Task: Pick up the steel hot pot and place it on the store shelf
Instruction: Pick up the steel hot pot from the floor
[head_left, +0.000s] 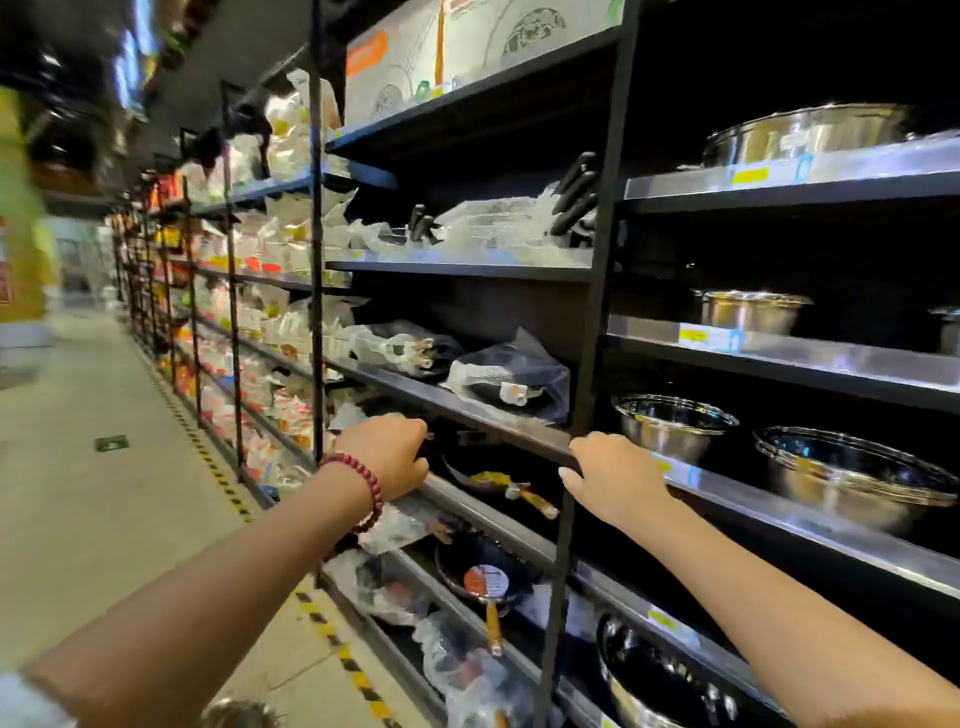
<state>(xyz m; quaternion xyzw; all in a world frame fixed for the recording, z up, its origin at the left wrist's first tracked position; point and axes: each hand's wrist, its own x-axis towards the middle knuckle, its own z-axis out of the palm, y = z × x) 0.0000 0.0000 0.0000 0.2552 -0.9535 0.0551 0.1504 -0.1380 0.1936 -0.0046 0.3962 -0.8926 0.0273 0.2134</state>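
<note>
Two hands are reaching forward at lower centre of the frame, and neither is carrying a pot. The left hand (387, 454), with a red bead bracelet (358, 491) at the wrist, is curling its fingers over the front edge of a shelf board, beside a black upright post (317, 260). The right hand (613, 475) is lying knuckles up against the front lip of the store shelf (831, 530), fingers bent down over the edge; whether they are gripping it or merely resting cannot be told.

Steel vessels are sitting on the shelving at the right of the frame. One wide steel hot pot (805, 135) is standing on the upper right level, a smaller steel pot (748, 310) on the level below, and steel bowls (852, 475) on the level next to the right hand. Which of these is the task's item cannot be confirmed. Pans in plastic wrap (506, 379) are occupying the centre bay.

Judgement: either the pick-up step is not yet begun, or the pot is already shelved; the frame is not settling this, and motion blur at the left is limiting detail.

If the pick-up is outstanding, the next move is calling for both hands to release the shelf edges, locate the pot, and take it by opposite rims or handles, level, clearing the shelf lip.
</note>
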